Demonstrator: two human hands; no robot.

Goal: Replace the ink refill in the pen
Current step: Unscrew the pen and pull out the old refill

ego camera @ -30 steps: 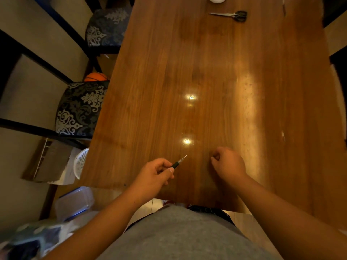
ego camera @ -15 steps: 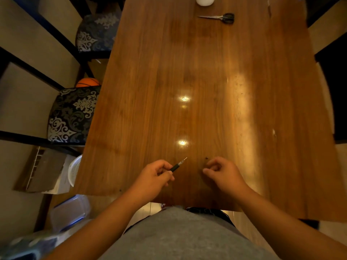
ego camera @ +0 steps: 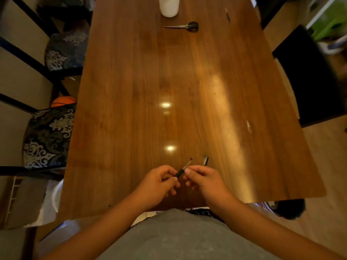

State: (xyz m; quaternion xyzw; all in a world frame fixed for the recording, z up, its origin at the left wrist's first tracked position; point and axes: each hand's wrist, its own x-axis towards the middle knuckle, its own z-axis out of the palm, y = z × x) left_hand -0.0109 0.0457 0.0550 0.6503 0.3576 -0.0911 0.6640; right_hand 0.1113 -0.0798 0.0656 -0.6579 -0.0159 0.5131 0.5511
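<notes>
A thin dark pen [ego camera: 181,170] with a metal tip points up and to the right over the near end of the wooden table [ego camera: 187,81]. My left hand [ego camera: 158,182] grips its lower end. My right hand [ego camera: 203,178] pinches it near the tip with thumb and forefinger. A short dark pen part [ego camera: 205,160] lies on the table just beyond my right hand. A tiny dark piece [ego camera: 191,158] lies left of that part, close to the pen's tip.
Scissors [ego camera: 185,26] and a white container [ego camera: 169,6] sit at the far end, with a thin stick [ego camera: 227,14] at the far right. Patterned chairs [ego camera: 48,136] stand along the left edge, an orange ball [ego camera: 62,101] behind one. A dark chair [ego camera: 308,76] stands right.
My right hand has moved left from the table surface and closed on the pen near its tip. A dark pen part and a tiny piece now show on the table. The camera tilted.
</notes>
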